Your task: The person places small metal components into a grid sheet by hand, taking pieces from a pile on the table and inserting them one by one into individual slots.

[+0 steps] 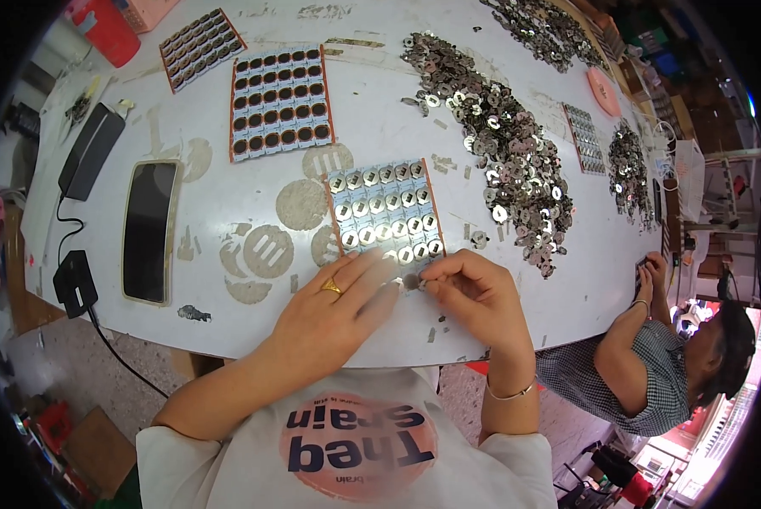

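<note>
In front of me lies a panel [384, 204] of light-blue square cells with orange side edges. Round silver metal pieces with dark centres sit on it in rows. My left hand [334, 301], with a gold ring, reaches over the panel's near edge. Its fingers are stretched out, the tips smeared by motion and covering some cells. At the near right corner my right hand [475, 293] is closed, thumb and forefinger pinching a small metal piece mostly hidden by the fingertips. A dark round spot [411, 281] shows between the hands.
A long heap of loose metal pieces [516, 161] spreads to the right. Two more panels, one large [281, 102] and one smaller [200, 49], lie at the far left. A phone [150, 231] rests at left. At right, a co-worker [643, 356] sits at the table beside another heap [629, 174].
</note>
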### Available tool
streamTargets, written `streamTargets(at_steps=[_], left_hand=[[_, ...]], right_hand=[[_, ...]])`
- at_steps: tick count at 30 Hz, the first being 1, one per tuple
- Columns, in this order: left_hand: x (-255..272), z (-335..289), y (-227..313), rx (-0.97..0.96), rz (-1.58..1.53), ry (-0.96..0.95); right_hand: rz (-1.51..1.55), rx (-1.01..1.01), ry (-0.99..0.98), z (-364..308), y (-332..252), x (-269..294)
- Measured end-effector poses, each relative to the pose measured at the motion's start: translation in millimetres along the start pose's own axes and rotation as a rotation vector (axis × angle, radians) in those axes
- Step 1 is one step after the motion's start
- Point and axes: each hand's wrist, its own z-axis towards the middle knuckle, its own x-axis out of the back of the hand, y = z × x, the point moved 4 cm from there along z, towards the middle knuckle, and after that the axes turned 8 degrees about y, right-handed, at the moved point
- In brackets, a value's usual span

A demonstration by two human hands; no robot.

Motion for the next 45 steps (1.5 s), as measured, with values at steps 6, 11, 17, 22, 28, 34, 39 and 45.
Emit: streamTargets(at_steps=[6,11,17,22,28,34,39,45], left_hand=[[1,-1,-1,-0.013,-0.013,0.010],[1,-3,0,-0.014,0.000,0.025],[0,-1,6,-0.026,0.029,0.024],[-1,-4,5,-0.003,0.017,-0.001],[-6,0,5,0.028,0.059,-0.041],[-5,0,4,0.020,0.093,-0.067],[-5,1,5,-0.002,0.079,-0.053],[-6,0,4,0.020,0.089,-0.071]], right_hand=[[-0.433,0.244,-0.075,3,-17,-17],[-0.472,0.199,-0.008,3,-24,-21],[-0.474,0.309,0.049,-6,-17,-20],[-0.622,0.380,0.036,-7,-25,-20],[-0.838,0.490,0.425,-6,-31,35],[-1.045,0.684,0.363,15,-35,27],[-0.866,0.643,0.306,22,-24,43],[0.095,-0.015,0.035,11,-6,35]])
